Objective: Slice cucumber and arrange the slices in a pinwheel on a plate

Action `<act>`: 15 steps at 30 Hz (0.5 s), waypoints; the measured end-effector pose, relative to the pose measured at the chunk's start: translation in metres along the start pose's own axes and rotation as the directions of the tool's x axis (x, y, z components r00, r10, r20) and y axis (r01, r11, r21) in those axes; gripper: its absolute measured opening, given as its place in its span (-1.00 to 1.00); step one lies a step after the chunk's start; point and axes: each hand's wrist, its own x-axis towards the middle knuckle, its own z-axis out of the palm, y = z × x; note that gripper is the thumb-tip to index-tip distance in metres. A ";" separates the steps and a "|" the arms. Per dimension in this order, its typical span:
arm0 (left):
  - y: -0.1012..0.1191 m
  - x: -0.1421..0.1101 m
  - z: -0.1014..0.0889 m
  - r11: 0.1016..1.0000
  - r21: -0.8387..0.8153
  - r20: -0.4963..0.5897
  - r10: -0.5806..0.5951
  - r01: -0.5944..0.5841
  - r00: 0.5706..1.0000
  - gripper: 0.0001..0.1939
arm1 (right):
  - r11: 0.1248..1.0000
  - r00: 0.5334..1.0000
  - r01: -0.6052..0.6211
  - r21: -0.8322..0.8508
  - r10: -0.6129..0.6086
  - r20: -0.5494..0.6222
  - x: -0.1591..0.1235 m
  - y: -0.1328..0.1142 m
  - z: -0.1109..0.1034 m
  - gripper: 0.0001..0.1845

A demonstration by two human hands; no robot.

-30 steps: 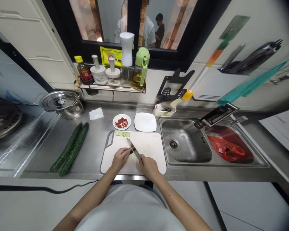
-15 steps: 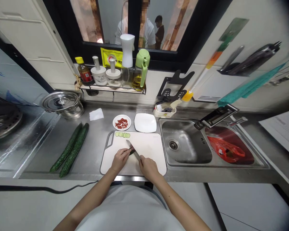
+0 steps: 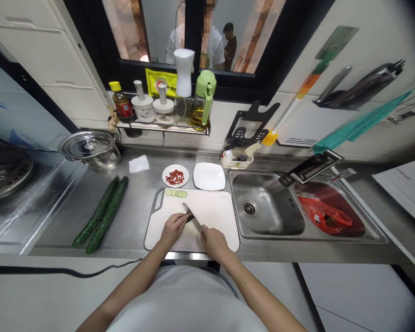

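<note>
My right hand [image 3: 214,240] is closed round the handle of a kitchen knife [image 3: 192,218], its blade slanting up and left over the white cutting board [image 3: 210,207]. My left hand [image 3: 174,227] is closed, its fingertips pinching a small dark green piece of cucumber [image 3: 189,216] beside the blade; the fingers and knife hide part of the piece. Several pale cucumber slices [image 3: 176,193] lie in an overlapping row along the board's upper left edge. Left of the board, two whole cucumbers [image 3: 107,216] lie side by side on the steel counter.
Behind the board stand a plate [image 3: 166,181] of small red pieces and a white square plate [image 3: 209,176]. A sink [image 3: 269,216] with a red bag [image 3: 326,216] lies to the right. A lidded pot [image 3: 93,150] stands back left; bottles [image 3: 202,99] line a wall rack.
The knife blade has shifted slightly at the cucumber piece, and more of the dark green piece shows beside it. My left hand has hardly moved. The other things stay where they were.
</note>
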 end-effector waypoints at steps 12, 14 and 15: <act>0.005 0.002 -0.003 1.000 -0.011 -0.005 0.007 -0.007 1.000 -0.72 | 0.999 0.999 0.031 0.012 -0.031 0.021 -0.017 0.015 0.006 -0.70; 0.005 0.002 -0.003 1.000 -0.010 -0.017 0.015 -0.015 1.000 -0.73 | 0.999 0.999 0.033 0.015 -0.034 0.031 -0.018 0.016 0.006 -0.71; 0.005 0.002 -0.003 1.000 -0.011 -0.024 0.017 -0.017 1.000 -0.73 | 0.999 0.999 0.034 0.016 -0.035 0.036 -0.017 0.016 0.005 -0.70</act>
